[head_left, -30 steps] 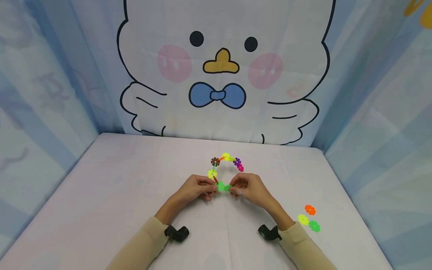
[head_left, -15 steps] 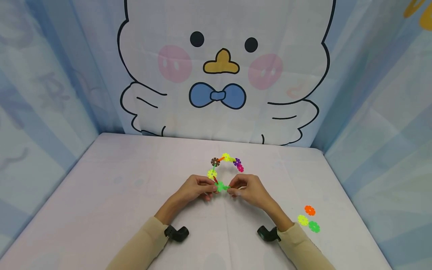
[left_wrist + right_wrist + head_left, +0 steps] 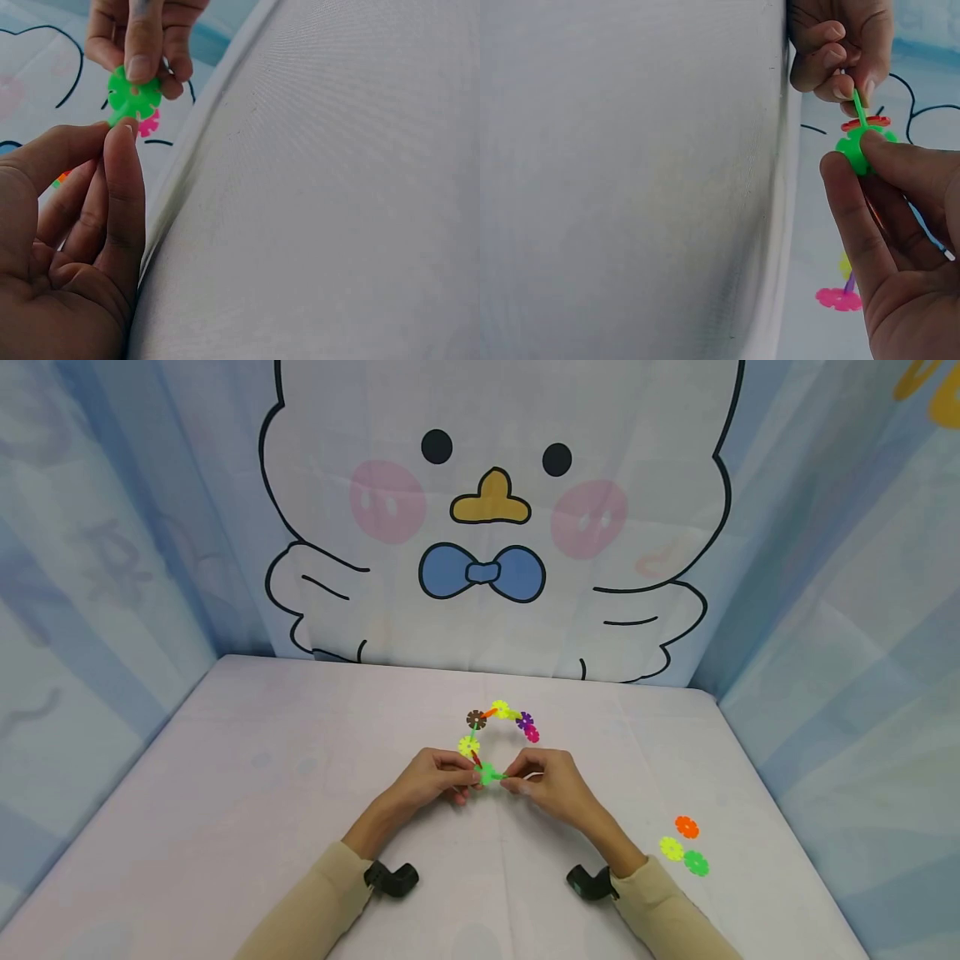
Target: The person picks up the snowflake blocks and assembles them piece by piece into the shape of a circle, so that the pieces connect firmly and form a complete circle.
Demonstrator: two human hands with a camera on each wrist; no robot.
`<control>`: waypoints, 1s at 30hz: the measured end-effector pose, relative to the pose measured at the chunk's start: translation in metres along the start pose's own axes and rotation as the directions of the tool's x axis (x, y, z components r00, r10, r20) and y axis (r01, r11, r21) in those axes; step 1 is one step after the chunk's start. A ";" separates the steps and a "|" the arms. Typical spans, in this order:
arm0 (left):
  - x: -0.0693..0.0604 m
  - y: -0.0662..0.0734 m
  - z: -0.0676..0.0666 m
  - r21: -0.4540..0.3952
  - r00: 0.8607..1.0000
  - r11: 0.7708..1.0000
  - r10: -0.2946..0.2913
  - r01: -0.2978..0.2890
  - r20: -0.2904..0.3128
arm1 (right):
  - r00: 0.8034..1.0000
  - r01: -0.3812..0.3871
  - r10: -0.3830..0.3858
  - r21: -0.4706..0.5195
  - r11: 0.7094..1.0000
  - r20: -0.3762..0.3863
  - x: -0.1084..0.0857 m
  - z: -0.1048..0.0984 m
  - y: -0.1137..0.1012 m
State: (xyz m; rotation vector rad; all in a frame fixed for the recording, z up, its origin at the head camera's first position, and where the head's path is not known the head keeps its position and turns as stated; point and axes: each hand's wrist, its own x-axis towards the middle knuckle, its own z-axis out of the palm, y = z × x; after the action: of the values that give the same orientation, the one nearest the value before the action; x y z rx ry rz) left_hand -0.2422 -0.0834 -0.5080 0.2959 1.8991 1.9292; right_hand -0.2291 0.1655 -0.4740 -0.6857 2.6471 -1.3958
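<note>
My left hand [image 3: 435, 777] pinches a green notched snowflake disc [image 3: 487, 773] at the near end of a curved chain. The thumb and index finger of my right hand [image 3: 551, 785] pinch a second green snowflake disc [image 3: 851, 148]. Crosswise, the two green discs meet at their edges; in the right wrist view the left one [image 3: 859, 105] shows edge-on. Whether their slots are fully engaged cannot be told. A red disc [image 3: 476, 759] links to a yellow disc [image 3: 468, 746], then brown [image 3: 476, 720], orange, yellow, purple and pink [image 3: 532, 734] ones form an open arc.
Three loose discs lie on the table at right: orange [image 3: 687, 827], yellow [image 3: 672, 848] and green [image 3: 697, 863]. A white cloth covers the table [image 3: 300, 827]. Behind it hangs a printed curtain [image 3: 480, 635], with more curtains on both sides.
My right hand has shifted slightly left, bringing its green disc closer against the left one and turning it more edge-on. My left hand and the chain have stayed almost still.
</note>
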 end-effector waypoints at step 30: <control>0.002 -0.003 0.000 -0.011 1.000 1.000 -0.006 0.006 -0.009 | 0.998 0.032 -0.030 0.036 0.999 -0.055 0.001 0.010 0.001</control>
State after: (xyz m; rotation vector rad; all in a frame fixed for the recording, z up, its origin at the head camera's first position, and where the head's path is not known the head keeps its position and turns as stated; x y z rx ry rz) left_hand -0.2438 -0.0820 -0.5110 0.2784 1.8926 1.9392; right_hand -0.2278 0.1575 -0.4801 -0.6975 2.6558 -1.4881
